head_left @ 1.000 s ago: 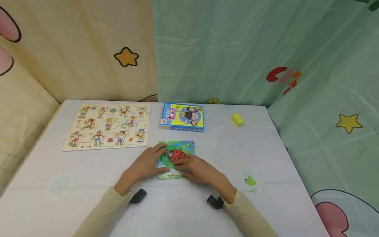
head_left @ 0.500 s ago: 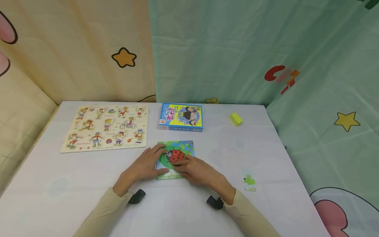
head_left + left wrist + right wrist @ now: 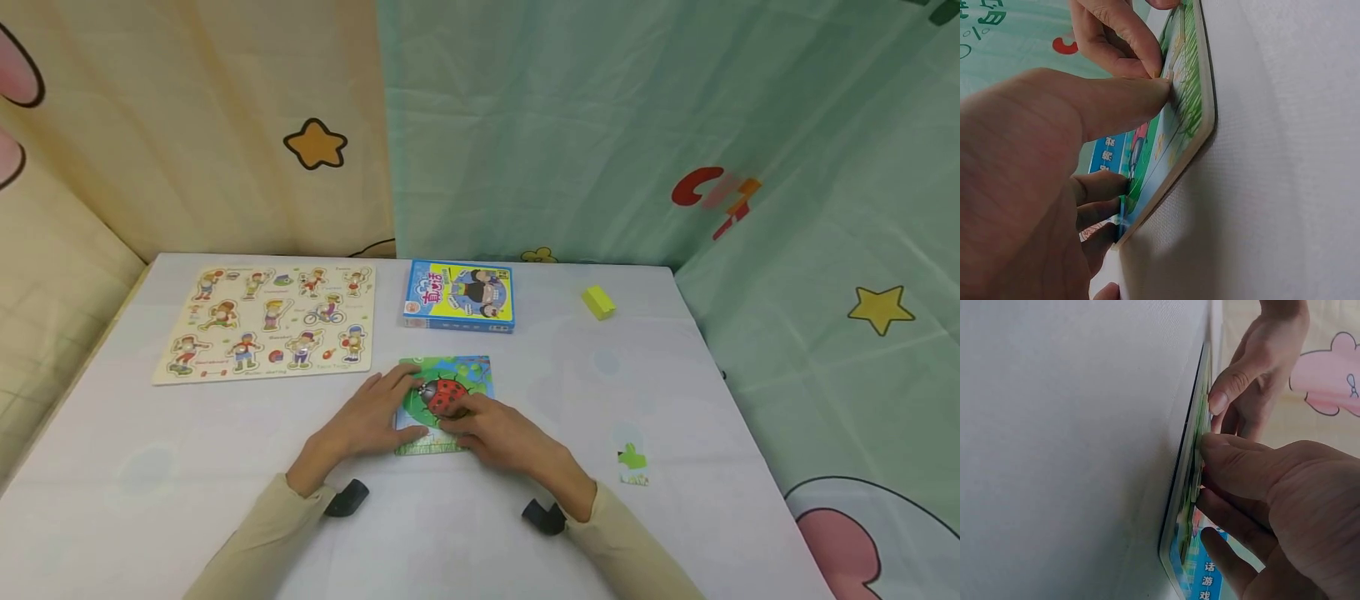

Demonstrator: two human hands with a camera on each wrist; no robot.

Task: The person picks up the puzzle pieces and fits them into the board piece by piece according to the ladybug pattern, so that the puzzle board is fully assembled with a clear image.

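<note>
A ladybug jigsaw puzzle (image 3: 442,392) in a shallow tray lies on the white table before me, its lower part partly hidden by my hands. My left hand (image 3: 367,417) rests on its left side, fingertips at the upper left and the thumb on the lower part, near the grass strip. My right hand (image 3: 498,429) is over the lower right of the picture. In the right wrist view its thumb and fingers pinch a puzzle piece (image 3: 1197,475) that stands slightly proud of the tray. A separate green-and-white puzzle piece (image 3: 633,464) lies to the right.
A cream board (image 3: 266,325) with sports figures lies at the left. Behind the puzzle is a blue and yellow card box (image 3: 460,297). A yellow block (image 3: 599,302) sits at the back right. Curtains (image 3: 525,125) hang along the table's far edge.
The right hand's fingers have shifted slightly, with the index finger bending more over the ladybug. My left hand stays in place on the puzzle. The head view has moved a little.
</note>
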